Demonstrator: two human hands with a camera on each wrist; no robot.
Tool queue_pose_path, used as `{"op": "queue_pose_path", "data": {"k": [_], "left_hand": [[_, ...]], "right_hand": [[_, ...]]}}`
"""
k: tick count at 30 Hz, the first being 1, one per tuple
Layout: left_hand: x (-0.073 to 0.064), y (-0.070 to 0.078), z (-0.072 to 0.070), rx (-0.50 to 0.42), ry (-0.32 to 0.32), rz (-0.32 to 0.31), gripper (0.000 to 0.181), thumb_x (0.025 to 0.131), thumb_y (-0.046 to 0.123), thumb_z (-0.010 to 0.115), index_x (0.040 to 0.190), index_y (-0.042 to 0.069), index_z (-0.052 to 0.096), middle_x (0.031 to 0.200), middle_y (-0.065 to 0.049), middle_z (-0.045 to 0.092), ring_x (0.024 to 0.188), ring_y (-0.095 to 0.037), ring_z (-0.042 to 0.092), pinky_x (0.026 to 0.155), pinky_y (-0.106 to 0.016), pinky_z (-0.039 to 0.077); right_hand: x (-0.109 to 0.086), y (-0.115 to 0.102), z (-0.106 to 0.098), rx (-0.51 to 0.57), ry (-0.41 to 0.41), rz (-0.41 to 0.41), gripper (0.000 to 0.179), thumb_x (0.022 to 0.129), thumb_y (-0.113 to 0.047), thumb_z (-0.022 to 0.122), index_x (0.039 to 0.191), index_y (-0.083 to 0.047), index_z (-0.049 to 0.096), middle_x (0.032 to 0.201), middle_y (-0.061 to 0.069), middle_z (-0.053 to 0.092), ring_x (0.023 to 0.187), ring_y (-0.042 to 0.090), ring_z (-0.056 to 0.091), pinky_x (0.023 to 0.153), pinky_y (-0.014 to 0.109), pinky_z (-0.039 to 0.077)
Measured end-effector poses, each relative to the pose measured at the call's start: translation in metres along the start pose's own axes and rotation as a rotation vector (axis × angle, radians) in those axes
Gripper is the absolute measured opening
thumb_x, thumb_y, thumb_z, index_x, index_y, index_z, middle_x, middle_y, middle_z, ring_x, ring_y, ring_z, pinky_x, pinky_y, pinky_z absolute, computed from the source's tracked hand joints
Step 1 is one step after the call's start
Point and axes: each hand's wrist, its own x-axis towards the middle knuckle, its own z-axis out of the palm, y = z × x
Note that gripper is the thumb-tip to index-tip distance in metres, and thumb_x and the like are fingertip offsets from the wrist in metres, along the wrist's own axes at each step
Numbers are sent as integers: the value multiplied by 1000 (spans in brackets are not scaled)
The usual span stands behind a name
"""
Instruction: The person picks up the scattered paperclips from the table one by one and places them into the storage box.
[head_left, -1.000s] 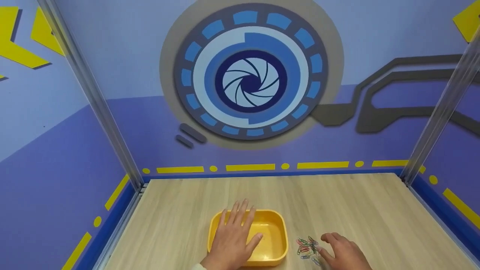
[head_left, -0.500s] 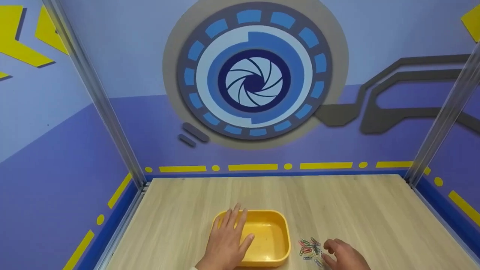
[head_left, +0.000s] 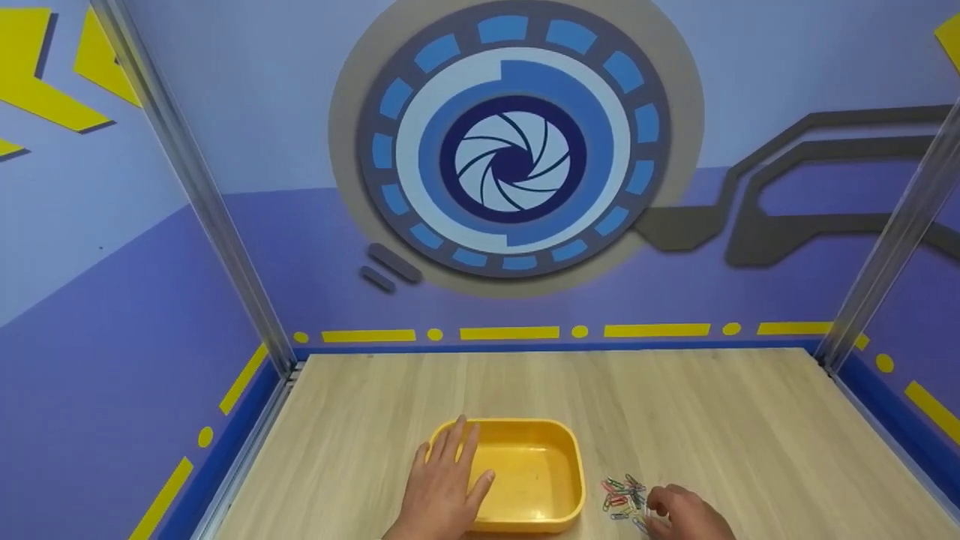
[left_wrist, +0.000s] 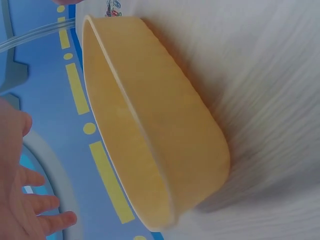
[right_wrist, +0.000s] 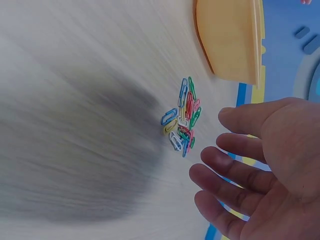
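Observation:
A yellow rectangular container [head_left: 529, 484] with rounded corners stands on the table, its inside bare where visible. My left hand [head_left: 442, 484] is over its left side, fingers straight and spread; the left wrist view shows this hand [left_wrist: 25, 195] apart from the rim of the container [left_wrist: 150, 110]. To the container's right lies a loose heap of colourful paper clips [head_left: 624, 495]. Right beside the heap hovers my right hand [head_left: 686, 514], fingers loosely bent and holding nothing. In the right wrist view a gap separates the fingertips from the paper clips [right_wrist: 183, 117].
The wood-grain table [head_left: 720, 420] is bounded by blue-purple printed panels [head_left: 300, 262] at the back and sides. Metal posts [head_left: 202, 202] rise at the back corners.
My left hand has drifted left across the container, uncovering more of its inside. The right hand stays by the paper clips. The whole head view has shifted slightly.

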Motion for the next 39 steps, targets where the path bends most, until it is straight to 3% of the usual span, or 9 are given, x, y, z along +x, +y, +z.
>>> {"op": "queue_pose_path", "data": {"k": [4,12,26,29,34,39], "left_hand": [[-1,-4,3,3,2,-9,74,88,68,17,143,20,29,149,-3,28,131,-23,36,99,-55,34],[-1,-7,6,-13,-65,-77,76,86,70,19,143,20,30,149,-3,26,131,-24,35,101,-55,32],[-6,-18,14,-16,-32,-79,76,87,68,22,140,15,34,147,-5,29,127,-24,38,95,-51,36],[-7,-21,14,-14,-62,-114,75,87,67,26,140,15,34,147,-6,29,128,-24,37,97,-52,35],[-6,-23,15,-66,-145,-228,77,84,70,32,141,17,33,147,-4,29,126,-23,37,101,-52,32],[-7,-29,20,-73,-144,-234,77,84,70,34,140,17,35,146,-5,31,126,-23,38,97,-51,34]], "right_hand": [[0,0,4,3,-13,21,9,75,-15,70,77,-14,61,72,-3,51,64,13,47,56,28,40],[3,2,10,41,-66,43,8,73,-9,69,78,-11,62,70,-1,52,64,14,49,56,30,41],[10,3,18,38,-99,20,13,70,-6,65,82,-12,64,71,-1,53,65,14,51,57,31,44],[11,2,19,32,-105,35,12,71,-5,65,80,-14,64,70,-1,51,64,14,49,56,30,42],[10,2,20,20,-88,0,12,69,-3,65,74,-14,63,67,-1,50,61,13,47,53,27,39],[11,2,22,17,-93,-1,12,71,-3,66,74,-14,63,67,-1,51,61,13,48,53,28,40]]}}
